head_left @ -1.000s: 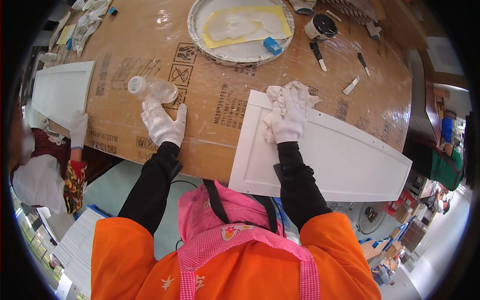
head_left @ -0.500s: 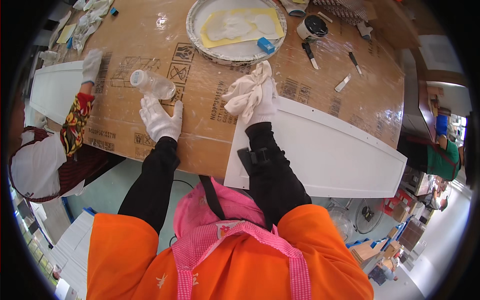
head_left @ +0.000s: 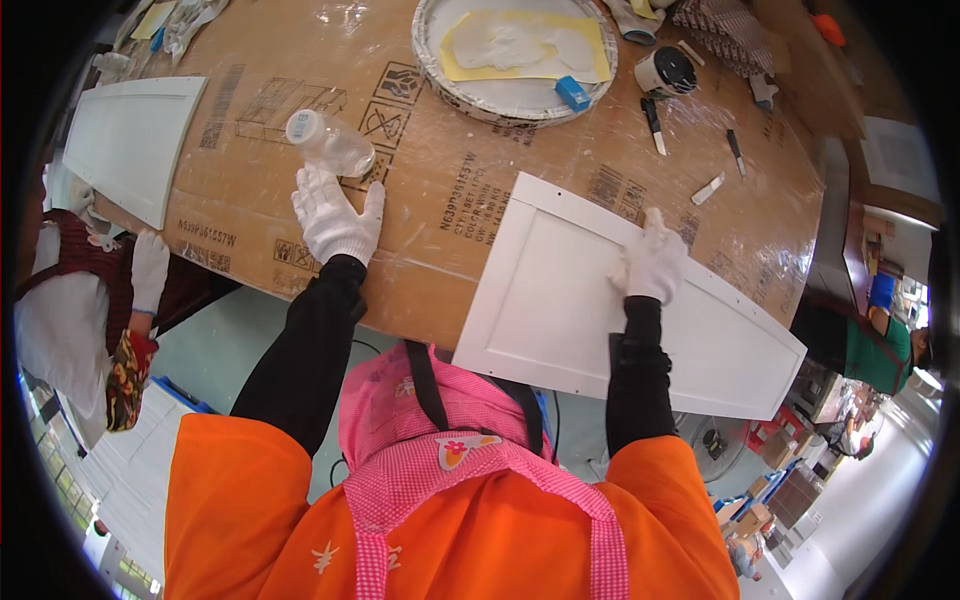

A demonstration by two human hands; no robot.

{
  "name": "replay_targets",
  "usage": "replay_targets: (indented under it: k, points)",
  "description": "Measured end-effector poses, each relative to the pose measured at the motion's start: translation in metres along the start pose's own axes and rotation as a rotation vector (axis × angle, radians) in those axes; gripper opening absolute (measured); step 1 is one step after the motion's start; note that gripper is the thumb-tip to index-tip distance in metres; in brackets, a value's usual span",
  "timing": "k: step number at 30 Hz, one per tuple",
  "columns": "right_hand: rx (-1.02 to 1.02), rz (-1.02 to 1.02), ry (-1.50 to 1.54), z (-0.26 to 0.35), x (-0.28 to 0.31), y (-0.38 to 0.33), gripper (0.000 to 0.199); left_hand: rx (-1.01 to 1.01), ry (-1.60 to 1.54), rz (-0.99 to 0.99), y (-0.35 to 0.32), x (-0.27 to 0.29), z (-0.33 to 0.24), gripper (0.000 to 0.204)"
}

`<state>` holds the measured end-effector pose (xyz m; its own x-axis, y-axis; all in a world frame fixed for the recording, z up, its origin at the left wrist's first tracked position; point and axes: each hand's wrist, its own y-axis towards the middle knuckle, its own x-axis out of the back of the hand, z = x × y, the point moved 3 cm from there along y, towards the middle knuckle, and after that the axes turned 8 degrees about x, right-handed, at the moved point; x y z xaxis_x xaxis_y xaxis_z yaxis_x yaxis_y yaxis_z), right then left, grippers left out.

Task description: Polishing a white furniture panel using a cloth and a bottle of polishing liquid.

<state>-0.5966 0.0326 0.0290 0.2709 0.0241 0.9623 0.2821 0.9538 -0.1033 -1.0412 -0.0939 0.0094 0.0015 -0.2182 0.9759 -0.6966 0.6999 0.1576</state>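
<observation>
Left hand (head_left: pixel 335 215), white-gloved, lying open and flat on the cardboard (head_left: pixel 440 170) covering the bench, fingers spread, near the front edge. Fingertips pointing at, and just short of or barely touching, a clear bottle (head_left: pixel 330 142) lying on its side; contact not resolvable.

Right hand (head_left: pixel 655 262), also white-gloved, resting palm-down on the white panel (head_left: pixel 600 300), fingers loosely curled, gripping nothing discernible. Sitting near the panel's far long edge, about mid-length.

Panel lying flat at the front right of the bench, its near long edge overhanging the front edge toward the body. Recessed centre facing up.

Second white panel (head_left: pixel 130 140) lying at the left end of the bench, well apart from the first. Another person's gloved hand (head_left: pixel 150 265) hanging just below the front-left edge, touching nothing visible.

Round tray (head_left: pixel 440 70) sitting at the far edge, holding a yellow sheet (head_left: pixel 590 45) smeared with white and a small blue block (head_left: pixel 573 93). Just right of it, a small tub (head_left: pixel 667 70) with a dark top. Scraper-like tools (head_left: pixel 652 125) lying scattered on the far right of the cardboard, between tub and panel.
</observation>
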Motion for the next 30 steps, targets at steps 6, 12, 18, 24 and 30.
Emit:
replay_targets:
  k: [6, 12, 18, 24, 30]
  points:
    - [0.55, 0.033, -0.003, 0.132, -0.026, -0.051, 0.037, -0.024, 0.008, -0.021, 0.0, -0.002, 0.001, 0.089]
    - [0.444, 0.182, 0.883, 0.147, -0.049, -0.071, 0.031, -0.032, 0.013, -0.015, 0.001, -0.001, 0.0, 0.09]
    - [0.154, 0.074, 0.727, 0.061, 0.008, -0.038, 0.047, -0.015, 0.016, -0.001, -0.002, 0.001, 0.002, 0.089]
    - [0.706, 0.056, -0.07, 0.096, 0.015, -0.055, 0.068, -0.043, -0.017, -0.035, 0.001, 0.0, 0.001, 0.087]
    - [0.802, 0.025, 0.116, 0.148, -0.04, -0.089, 0.053, -0.02, 0.009, -0.006, 0.001, 0.003, 0.0, 0.087]
